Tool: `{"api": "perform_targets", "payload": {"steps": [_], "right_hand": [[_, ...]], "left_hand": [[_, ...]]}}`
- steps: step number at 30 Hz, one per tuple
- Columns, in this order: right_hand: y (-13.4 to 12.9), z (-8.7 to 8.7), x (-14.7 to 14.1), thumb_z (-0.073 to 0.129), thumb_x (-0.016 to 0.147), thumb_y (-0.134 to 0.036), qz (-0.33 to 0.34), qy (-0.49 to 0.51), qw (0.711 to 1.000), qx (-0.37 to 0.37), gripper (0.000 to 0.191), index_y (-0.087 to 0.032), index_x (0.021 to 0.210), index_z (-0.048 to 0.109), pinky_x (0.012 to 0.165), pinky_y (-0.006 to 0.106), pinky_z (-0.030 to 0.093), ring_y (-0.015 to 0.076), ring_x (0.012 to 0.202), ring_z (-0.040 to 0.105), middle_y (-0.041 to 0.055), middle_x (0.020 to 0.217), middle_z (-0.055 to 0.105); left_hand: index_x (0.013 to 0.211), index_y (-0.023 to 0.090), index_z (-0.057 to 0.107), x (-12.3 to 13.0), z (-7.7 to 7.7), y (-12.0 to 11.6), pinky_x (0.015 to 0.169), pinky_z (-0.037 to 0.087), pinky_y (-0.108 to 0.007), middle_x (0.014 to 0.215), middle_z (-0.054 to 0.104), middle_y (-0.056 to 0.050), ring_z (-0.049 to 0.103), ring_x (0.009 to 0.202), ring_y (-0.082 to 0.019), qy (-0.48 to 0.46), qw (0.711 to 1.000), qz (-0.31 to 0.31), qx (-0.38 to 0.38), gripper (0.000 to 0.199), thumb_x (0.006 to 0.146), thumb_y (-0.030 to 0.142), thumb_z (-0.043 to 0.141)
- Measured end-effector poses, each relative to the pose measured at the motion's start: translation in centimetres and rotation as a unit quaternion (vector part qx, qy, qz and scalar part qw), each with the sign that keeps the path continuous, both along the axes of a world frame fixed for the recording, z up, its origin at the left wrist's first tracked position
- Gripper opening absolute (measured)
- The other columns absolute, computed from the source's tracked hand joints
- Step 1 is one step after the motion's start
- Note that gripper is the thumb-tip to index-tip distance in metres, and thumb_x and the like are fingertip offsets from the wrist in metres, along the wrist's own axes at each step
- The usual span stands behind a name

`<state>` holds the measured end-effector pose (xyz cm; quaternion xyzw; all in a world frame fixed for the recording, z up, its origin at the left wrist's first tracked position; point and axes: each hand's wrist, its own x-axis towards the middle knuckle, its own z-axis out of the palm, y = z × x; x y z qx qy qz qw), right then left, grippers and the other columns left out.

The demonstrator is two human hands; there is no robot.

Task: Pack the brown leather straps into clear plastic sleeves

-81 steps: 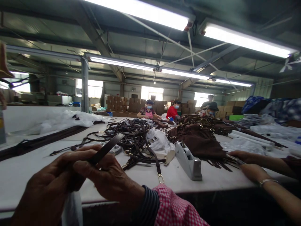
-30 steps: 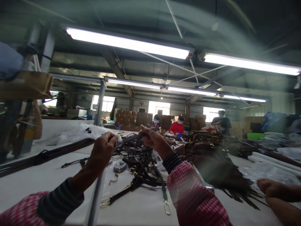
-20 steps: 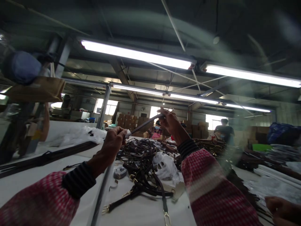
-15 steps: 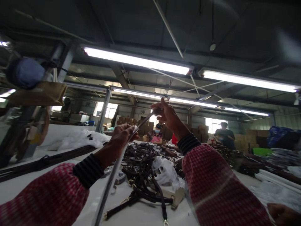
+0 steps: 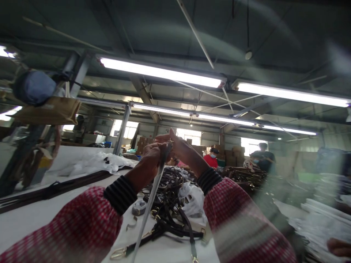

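Note:
My left hand (image 5: pixel 149 160) is closed on the upper end of a long strap (image 5: pixel 153 193) in a clear plastic sleeve, which hangs down toward the table's front. My right hand (image 5: pixel 179 149) meets it at the strap's top, fingers bent around the dark end; fine detail there is too small to tell. Below and behind both hands lies a tangled heap of dark straps (image 5: pixel 171 179) with metal fittings. A dark strap piece with metal clips (image 5: pixel 175 230) rests at the heap's front.
Crumpled clear plastic (image 5: pixel 192 199) lies by the heap. Long dark straps (image 5: pixel 68 184) and plastic film (image 5: pixel 95 162) are at left. Plastic sleeves (image 5: pixel 323 219) and another person's hand (image 5: pixel 338 247) are at right. Two people (image 5: pixel 211 159) (image 5: pixel 261 159) are across the table (image 5: pixel 104 219).
My right hand has come down and left to my left hand, which has moved slightly right. The stretched strap between them has closed up. The view has shifted a little.

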<state>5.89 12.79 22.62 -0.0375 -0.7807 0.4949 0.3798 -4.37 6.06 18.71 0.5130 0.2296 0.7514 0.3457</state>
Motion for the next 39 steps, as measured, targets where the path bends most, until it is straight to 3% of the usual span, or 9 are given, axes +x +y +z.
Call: {"api": "perform_targets", "payload": {"steps": [4,9,14,20,24,27,30,34,39], "right_hand": [[1.4,-2.1,-0.2,0.058,0.098,-0.062,0.045,-0.010,0.999,-0.020,0.053,-0.015,0.109,0.078,0.047,0.025,0.047,0.0113,0.050,0.053,0.0045,0.075,0.072],[3.2,-4.2,-0.4,0.059,0.099,-0.061,0.086,0.018,0.995,-0.045,0.053,-0.017,0.124,0.073,0.057,0.028,0.054,0.0154,0.063,0.064,0.0042,0.082,0.074],[2.7,-7.5,-1.6,0.063,0.095,-0.065,0.124,0.072,0.978,-0.149,0.050,-0.019,0.115,0.070,0.063,0.026,0.056,0.0141,0.068,0.066,0.0007,0.083,0.074],[0.1,-13.4,-2.3,0.086,0.076,-0.051,0.068,0.124,0.963,-0.230,0.041,-0.017,0.088,0.067,0.056,0.023,0.050,0.0116,0.058,0.060,-0.0017,0.070,0.066],[-0.1,-14.8,-0.4,0.084,0.076,-0.050,-0.009,0.106,0.975,-0.193,0.040,-0.017,0.072,0.061,0.039,0.021,0.025,0.0058,0.040,0.032,-0.0091,0.048,0.043],[-0.2,-15.1,1.5,0.081,0.078,-0.047,-0.078,0.063,0.987,-0.125,0.042,-0.018,0.063,0.054,0.040,0.023,0.014,0.0047,0.040,0.025,-0.0099,0.047,0.037],[-0.8,-15.4,2.8,0.076,0.083,-0.048,-0.122,-0.003,0.992,-0.021,0.042,-0.016,0.062,0.059,0.044,0.024,0.016,0.0057,0.047,0.028,-0.0079,0.050,0.038],[-1.7,-16.7,4.0,0.075,0.088,-0.050,-0.119,-0.095,0.985,0.081,0.041,-0.013,0.071,0.070,0.051,0.023,0.025,0.0078,0.058,0.036,-0.0049,0.059,0.046],[-1.4,-20.1,6.1,0.087,0.076,-0.052,-0.061,-0.151,0.987,0.003,0.043,-0.014,0.087,0.072,0.052,0.022,0.032,0.0094,0.059,0.045,-0.0050,0.065,0.055]], "left_hand": [[0.066,0.013,0.068,-0.6,-1.1,0.0,0.042,0.043,-0.022,0.054,0.064,-0.001,0.057,0.044,-0.011,-0.006,0.999,-0.027,-0.039,0.009,0.071,0.012,0.074],[0.076,0.012,0.071,-0.9,-2.0,0.0,0.047,0.049,-0.022,0.064,0.069,-0.001,0.061,0.049,-0.010,-0.014,0.997,-0.053,-0.050,0.011,0.068,0.011,0.079],[0.082,0.015,0.067,-1.0,-2.4,1.1,0.046,0.051,-0.024,0.063,0.067,0.002,0.063,0.052,-0.014,-0.041,0.999,0.016,-0.028,0.027,0.061,0.012,0.084],[0.089,0.016,0.067,-2.5,-3.0,1.4,0.058,0.053,-0.022,0.081,0.072,0.002,0.067,0.067,-0.013,-0.001,0.996,0.083,0.018,0.047,0.049,0.011,0.093],[0.093,0.015,0.068,-5.2,-4.2,-0.2,0.063,0.057,-0.028,0.076,0.072,0.001,0.068,0.067,-0.016,0.100,0.987,0.119,-0.045,0.051,0.051,0.017,0.095],[0.107,0.017,0.068,-6.8,-5.2,-1.4,0.062,0.058,-0.031,0.085,0.076,-0.003,0.072,0.073,-0.021,0.186,0.969,0.095,-0.131,0.058,0.057,0.027,0.096],[0.111,0.018,0.071,-7.3,-6.8,-1.9,0.053,0.052,-0.026,0.092,0.078,-0.006,0.073,0.071,-0.021,0.325,0.923,0.008,-0.205,0.050,0.074,0.049,0.086],[0.081,0.015,0.071,-6.6,-10.6,-1.5,0.041,0.032,-0.021,0.063,0.069,-0.002,0.056,0.046,-0.013,0.475,0.835,-0.101,-0.257,0.037,0.080,0.052,0.076],[0.075,0.016,0.069,-6.4,-16.1,-2.7,0.043,0.022,-0.021,0.052,0.057,0.003,0.035,0.043,-0.008,0.427,0.851,-0.146,-0.269,0.038,0.080,0.053,0.076]]}}
